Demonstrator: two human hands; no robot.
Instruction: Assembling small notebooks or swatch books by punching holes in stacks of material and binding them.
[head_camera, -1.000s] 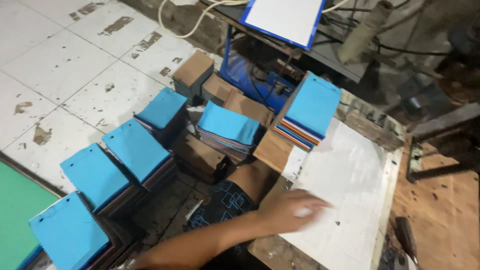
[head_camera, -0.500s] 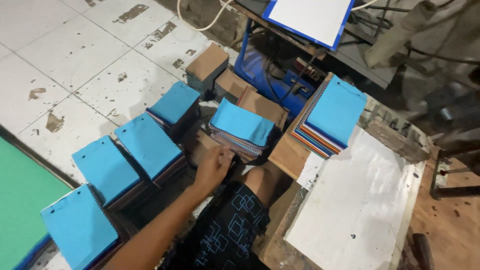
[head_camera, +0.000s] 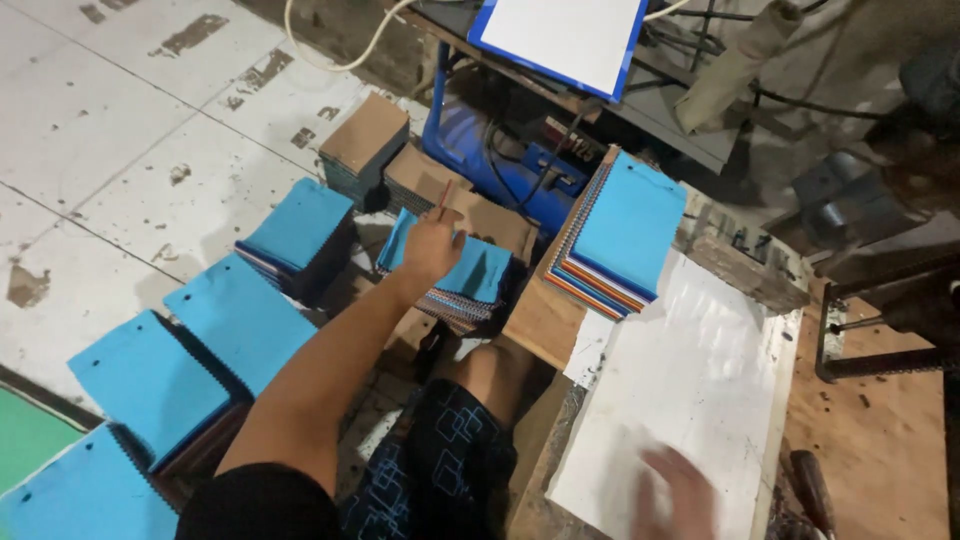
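While our left hand (head_camera: 432, 245) lies flat and open on the blue notebook stack (head_camera: 470, 275), we see our blurry right hand (head_camera: 680, 495) far off.

Dim light, white-sheet glare, motion-blurred right hand (head_camera: 678, 492).

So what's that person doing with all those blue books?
A person sits among piles of spiral notebooks with blue covers. Their left hand reaches out to the stack of blue notebooks on the floor in front of them, fingers on its top cover. Their right hand, blurred, hovers over a white sheet on the wooden table. Another notebook stack sits at the table's far end, and more blue stacks line the tiled floor to the left.
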